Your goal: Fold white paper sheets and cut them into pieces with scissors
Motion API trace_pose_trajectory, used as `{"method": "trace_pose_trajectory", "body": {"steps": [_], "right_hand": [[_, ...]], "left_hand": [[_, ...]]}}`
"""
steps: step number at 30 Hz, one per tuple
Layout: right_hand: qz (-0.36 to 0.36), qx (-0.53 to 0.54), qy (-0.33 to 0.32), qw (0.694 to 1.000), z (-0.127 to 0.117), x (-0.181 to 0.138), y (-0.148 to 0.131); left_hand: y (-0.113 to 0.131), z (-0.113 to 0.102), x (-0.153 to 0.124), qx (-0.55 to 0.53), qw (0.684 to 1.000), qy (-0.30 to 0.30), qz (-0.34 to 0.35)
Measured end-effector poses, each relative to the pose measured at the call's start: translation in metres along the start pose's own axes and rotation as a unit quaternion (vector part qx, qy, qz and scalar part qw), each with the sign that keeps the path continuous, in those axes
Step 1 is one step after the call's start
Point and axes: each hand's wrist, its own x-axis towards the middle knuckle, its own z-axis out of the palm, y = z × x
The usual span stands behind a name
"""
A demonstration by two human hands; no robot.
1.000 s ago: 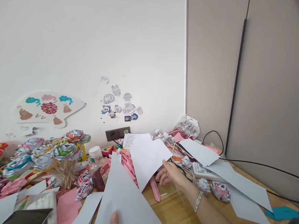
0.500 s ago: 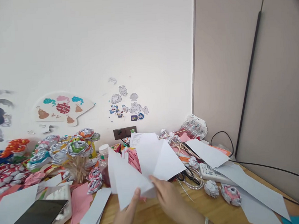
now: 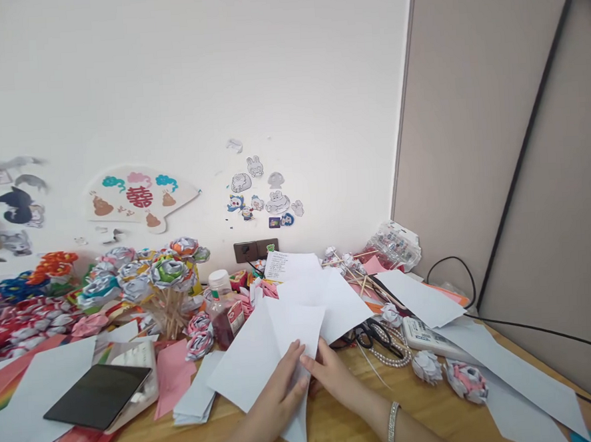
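Note:
A folded sheet of white paper [image 3: 246,357] is spread at the middle of the desk, its upper layer standing up at a fold and one pointed corner hanging toward me. My left hand [image 3: 284,390] grips it near the lower edge, fingers lying along its face and thumb pointing right. Close beside it, my right hand [image 3: 329,373] pinches the right edge, with the thumb on top and the other fingers partly hidden. Just behind the fold lie more white sheets [image 3: 343,305]. A narrow stack of white paper strips [image 3: 196,394] sits left of my left hand.
Black scissors [image 3: 380,336] and a pearl string [image 3: 396,356] lie to the right, near paper flowers [image 3: 465,380]. On the left are a dark tablet [image 3: 98,395], a capped bottle [image 3: 222,312] and paper roses on sticks [image 3: 171,274]. Long white sheets [image 3: 514,364] cover the right side.
The folded sheet has been lowered and turned, with its left part now spread flatter. My left hand moved up and right, closer to my right hand. The view shifted slightly left.

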Motion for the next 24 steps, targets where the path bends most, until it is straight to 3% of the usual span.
{"method": "trace_pose_trajectory", "body": {"steps": [3,6,8,10,13,15,19,24], "right_hand": [[-0.042,-0.042,0.068,0.996,-0.003,0.002,-0.005],[-0.023,-0.002,0.107,0.994,-0.016,0.004,-0.017],[-0.011,0.046,0.089,0.995,-0.028,0.001,-0.028],[0.001,0.078,0.041,0.996,-0.04,-0.003,-0.04],[0.032,0.089,-0.001,0.996,-0.053,-0.011,-0.052],[0.057,0.083,-0.014,0.995,-0.057,-0.015,-0.056],[0.086,0.068,-0.041,0.993,-0.058,-0.017,-0.054],[0.085,0.124,-0.004,0.989,-0.059,-0.015,-0.053]], "left_hand": [[0.002,-0.007,0.003,0.014,1.0,0.022,-0.003],[-0.002,-0.023,0.008,0.039,0.986,0.163,-0.022],[-0.004,-0.036,0.011,0.031,0.959,0.278,-0.04],[-0.002,-0.047,0.012,-0.046,0.942,0.326,-0.064],[0.005,-0.056,0.01,-0.241,0.936,0.232,-0.109],[0.01,-0.058,0.007,-0.301,0.929,0.182,-0.114],[0.015,-0.059,0.0,-0.322,0.92,0.203,-0.098],[0.016,-0.06,-0.011,-0.312,0.939,0.037,-0.14]]}}
